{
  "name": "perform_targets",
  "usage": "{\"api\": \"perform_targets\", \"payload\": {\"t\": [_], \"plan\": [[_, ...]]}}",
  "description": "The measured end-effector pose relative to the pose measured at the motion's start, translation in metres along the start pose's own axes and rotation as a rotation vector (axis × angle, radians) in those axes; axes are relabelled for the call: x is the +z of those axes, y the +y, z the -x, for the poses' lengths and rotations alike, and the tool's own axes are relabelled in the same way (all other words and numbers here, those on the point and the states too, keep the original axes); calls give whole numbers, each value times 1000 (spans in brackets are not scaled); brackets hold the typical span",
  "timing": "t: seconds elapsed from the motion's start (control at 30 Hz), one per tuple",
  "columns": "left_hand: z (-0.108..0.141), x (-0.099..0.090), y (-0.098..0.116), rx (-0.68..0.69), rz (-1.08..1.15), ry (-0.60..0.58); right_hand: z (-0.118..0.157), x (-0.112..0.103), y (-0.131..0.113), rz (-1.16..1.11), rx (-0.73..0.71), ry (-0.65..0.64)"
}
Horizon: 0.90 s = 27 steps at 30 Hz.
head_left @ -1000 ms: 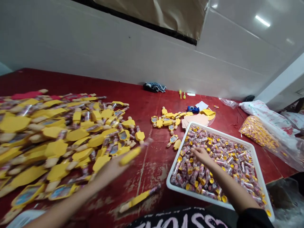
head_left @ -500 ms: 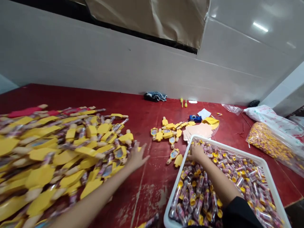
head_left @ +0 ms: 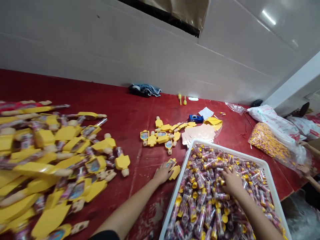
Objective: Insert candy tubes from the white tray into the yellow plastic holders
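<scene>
A small yellow piece (head_left: 172,161) with a picture window lies on the red table (head_left: 107,100), just left of a white tray (head_left: 181,179). My left hand (head_left: 163,174) reaches over it; I can't tell whether my fingers grip. It looks light and stiff, best pinched by its edges. My right hand (head_left: 232,181) is among clear tubes (head_left: 201,218) in the tray, its hold hidden; they look smooth, perhaps slippery. Farther left spreads a yellow heap (head_left: 67,133).
</scene>
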<state>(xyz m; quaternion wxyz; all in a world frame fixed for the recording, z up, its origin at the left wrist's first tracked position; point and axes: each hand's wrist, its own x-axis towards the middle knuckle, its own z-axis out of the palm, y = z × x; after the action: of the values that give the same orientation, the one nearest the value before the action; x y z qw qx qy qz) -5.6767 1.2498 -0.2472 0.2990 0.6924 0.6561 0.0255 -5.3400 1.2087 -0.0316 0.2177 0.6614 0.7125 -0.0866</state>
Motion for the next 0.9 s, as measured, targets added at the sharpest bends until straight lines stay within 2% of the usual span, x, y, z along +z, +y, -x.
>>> {"api": "perform_targets", "payload": {"t": [0.1,0.23,0.33,0.43,0.5,0.57,0.63,0.7,0.77,0.8,0.9], "plan": [[32,8,-13,30,10,4,4,11,33,-7,120,-20],[65,19,-28,-36,46,32,14,27,91,-42,258,-52],[73,28,-32,-131,107,64,22,32,127,-95,280,-67],[67,34,-31,-260,187,117,25,22,136,-138,282,-51],[61,37,-31,-360,265,132,22,6,122,-140,288,3],[57,39,-32,-446,362,117,11,-14,91,-144,234,91],[56,40,-32,-484,475,98,-6,-33,47,-182,63,172],[61,39,-29,-481,587,125,-29,-46,-3,-240,-156,195],[71,35,-24,-467,691,190,-54,-50,-53,-277,-313,165],[76,32,-21,-465,741,226,-66,-49,-76,-287,-343,157],[94,19,-17,-458,876,315,-95,-40,-128,-288,-296,145]]}}
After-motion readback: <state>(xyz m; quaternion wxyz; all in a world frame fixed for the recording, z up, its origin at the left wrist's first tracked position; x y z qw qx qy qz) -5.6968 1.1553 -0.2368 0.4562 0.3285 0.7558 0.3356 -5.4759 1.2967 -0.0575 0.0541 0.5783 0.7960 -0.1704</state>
